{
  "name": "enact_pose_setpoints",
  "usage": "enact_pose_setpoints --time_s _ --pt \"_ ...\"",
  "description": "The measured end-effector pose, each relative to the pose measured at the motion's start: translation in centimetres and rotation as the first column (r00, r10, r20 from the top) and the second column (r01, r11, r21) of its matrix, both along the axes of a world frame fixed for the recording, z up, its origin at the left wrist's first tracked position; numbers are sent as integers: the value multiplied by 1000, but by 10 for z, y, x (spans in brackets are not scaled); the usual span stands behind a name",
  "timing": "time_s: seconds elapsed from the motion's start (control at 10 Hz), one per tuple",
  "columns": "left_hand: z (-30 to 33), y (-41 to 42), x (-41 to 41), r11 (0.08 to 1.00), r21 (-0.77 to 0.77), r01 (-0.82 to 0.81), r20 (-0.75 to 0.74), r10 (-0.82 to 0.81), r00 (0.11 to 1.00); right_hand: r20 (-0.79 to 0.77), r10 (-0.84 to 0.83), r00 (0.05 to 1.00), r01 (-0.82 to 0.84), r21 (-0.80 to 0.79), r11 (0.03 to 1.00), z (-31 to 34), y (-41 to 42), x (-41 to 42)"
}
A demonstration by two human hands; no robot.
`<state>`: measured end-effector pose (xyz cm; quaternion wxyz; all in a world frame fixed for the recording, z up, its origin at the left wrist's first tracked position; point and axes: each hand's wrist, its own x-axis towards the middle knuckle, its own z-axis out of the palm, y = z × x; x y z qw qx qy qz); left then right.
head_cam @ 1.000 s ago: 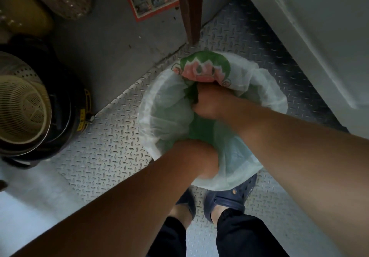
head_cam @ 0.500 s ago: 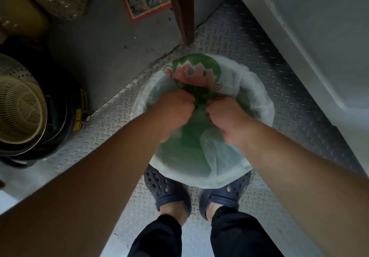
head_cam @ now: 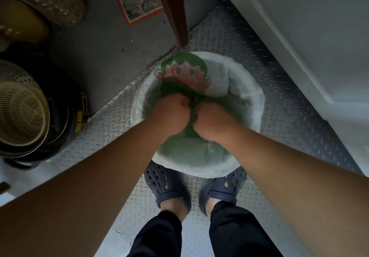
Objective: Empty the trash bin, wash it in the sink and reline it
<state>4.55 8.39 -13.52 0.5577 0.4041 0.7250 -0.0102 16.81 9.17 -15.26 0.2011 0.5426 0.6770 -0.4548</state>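
While the trash bin is sitting on the diamond-plate floor just in front of the person's feet, its round rim is wearing a pale, translucent liner bag that is draping over the edge all the way round. Both hands are meeting over the middle of the bin's mouth. The left hand is curling into a fist on gathered green-tinted plastic, and the right hand is doing the same just beside it, the knuckles nearly touching, so the bunched bag is lying between and under the two fists. Whether each fist is closing on the liner alone or on a second bag inside it is hard to tell. A printed green and pink cartoon face is showing on the plastic at the far side of the bin, just beyond the hands.

Dark blue perforated clogs are standing at the near rim, partly under it. A dark wooden post is coming down to the floor just beyond the far rim. A white panelled door is rising at the right, and a dark round appliance holding a cream slotted basket is standing well apart at the left.
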Motion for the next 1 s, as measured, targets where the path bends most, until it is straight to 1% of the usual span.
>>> enact_pose_setpoints --time_s 0.1,0.2,0.3,0.4,0.5,0.6,0.7,0.8,0.9,1.0 --pt "12 -26 4 675 -12 737 -270 -712 648 78 295 952 -294 -19 956 11 -15 -1" --pt "14 -39 6 304 -234 924 -324 -920 221 174 428 887 -416 -101 904 11 -24 4" --pt "12 -41 7 210 -326 922 -288 -951 114 203 459 865 -442 -124 888 9 -28 8" --pt "20 -37 7 264 -267 927 -296 -938 182 193 441 877 -435 -75 897 15 -30 8" --pt "36 -35 2 346 -78 935 -385 -876 292 164 367 915 -375 19 927 36 -28 9" --pt "62 -36 -6 454 89 887 -450 -776 442 125 333 935 -347 117 931 65 -25 11" --pt "95 -51 -12 591 199 782 -431 -664 611 106 308 945 -321 151 935 101 -31 12" --pt "135 -73 -18 696 65 716 -328 -662 673 66 271 960 -277 127 952 146 -42 14" --pt "166 -88 -23 745 -167 646 -191 -667 720 35 228 973 -230 75 970 191 -50 15" --pt "198 -102 -25 713 -262 650 -138 -694 706 39 185 982 -185 -20 983 227 -57 20"
